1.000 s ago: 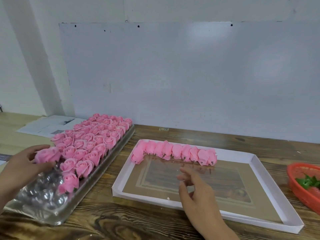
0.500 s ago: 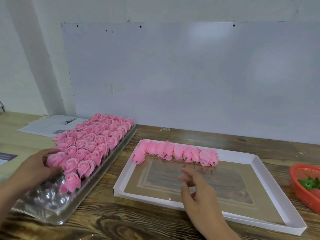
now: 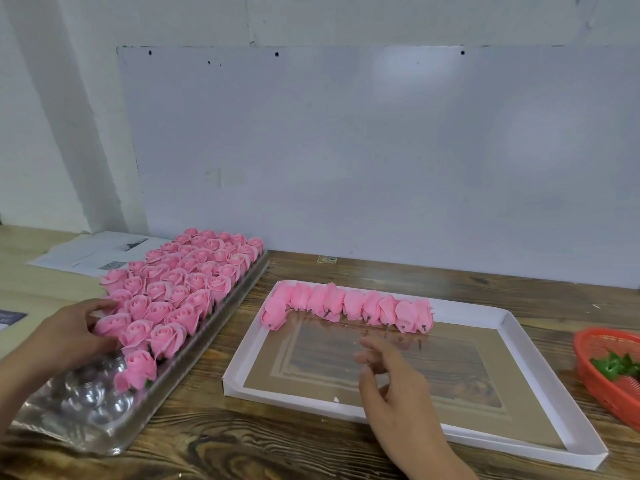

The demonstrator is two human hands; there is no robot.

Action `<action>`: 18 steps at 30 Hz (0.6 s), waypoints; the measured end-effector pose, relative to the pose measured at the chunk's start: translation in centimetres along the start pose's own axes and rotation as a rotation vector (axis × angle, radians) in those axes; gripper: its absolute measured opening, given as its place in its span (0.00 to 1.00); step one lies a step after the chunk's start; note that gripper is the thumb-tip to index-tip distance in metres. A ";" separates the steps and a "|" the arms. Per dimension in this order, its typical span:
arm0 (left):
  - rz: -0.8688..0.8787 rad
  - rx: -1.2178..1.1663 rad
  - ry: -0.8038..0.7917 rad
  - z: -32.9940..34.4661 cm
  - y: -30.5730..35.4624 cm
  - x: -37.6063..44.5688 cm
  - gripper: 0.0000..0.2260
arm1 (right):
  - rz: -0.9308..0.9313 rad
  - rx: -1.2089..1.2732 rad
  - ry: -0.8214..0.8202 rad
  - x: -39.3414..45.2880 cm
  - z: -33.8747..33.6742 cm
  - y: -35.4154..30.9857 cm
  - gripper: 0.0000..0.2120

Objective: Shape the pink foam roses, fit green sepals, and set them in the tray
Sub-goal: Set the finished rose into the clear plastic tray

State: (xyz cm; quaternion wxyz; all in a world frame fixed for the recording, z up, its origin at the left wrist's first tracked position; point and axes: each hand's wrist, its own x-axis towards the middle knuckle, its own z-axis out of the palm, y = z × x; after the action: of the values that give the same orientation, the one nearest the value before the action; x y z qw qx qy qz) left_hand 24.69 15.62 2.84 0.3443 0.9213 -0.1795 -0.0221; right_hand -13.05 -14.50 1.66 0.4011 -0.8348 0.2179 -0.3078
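A clear plastic cell tray (image 3: 86, 420) on the left is packed with several upright pink foam roses (image 3: 194, 271); its near cells hold nothing. My left hand (image 3: 65, 337) grips one pink rose (image 3: 110, 325) at the tray's near-left side, thumb above and fingers below it. A white shallow tray (image 3: 242, 358) in the middle holds a row of pink roses (image 3: 353, 304) lying on their sides along its far edge. My right hand (image 3: 391, 379) hovers over this tray's front part, fingers relaxed, holding nothing. Green sepals (image 3: 613, 365) lie in a red basket (image 3: 588, 362) at the right edge.
All of this stands on a dark wooden table top (image 3: 277, 445). Printed papers (image 3: 93, 252) lie behind the plastic tray at the left. A white board leans on the wall behind the table.
My left hand carried the pink rose rightward and down into the plastic tray's rows. My right hand stayed over the white tray, shifting only slightly.
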 end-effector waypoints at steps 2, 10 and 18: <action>-0.004 0.007 -0.034 -0.3 0.1 0.5 0.36 | -0.003 0.001 0.003 0.1 0.0 0.0 0.21; 0.005 0.010 -0.040 -0.5 -0.8 1.6 0.37 | 0.001 0.012 0.005 0.1 0.0 0.1 0.22; -0.049 0.015 -0.040 -0.3 -1.2 1.8 0.37 | -0.002 0.003 -0.001 0.1 -0.1 0.1 0.21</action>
State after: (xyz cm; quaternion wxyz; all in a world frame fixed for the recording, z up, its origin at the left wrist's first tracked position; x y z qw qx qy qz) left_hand 26.83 16.03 2.47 0.3331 0.9273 -0.1640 -0.0474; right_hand -13.05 -14.69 1.70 0.4023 -0.8345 0.2164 -0.3080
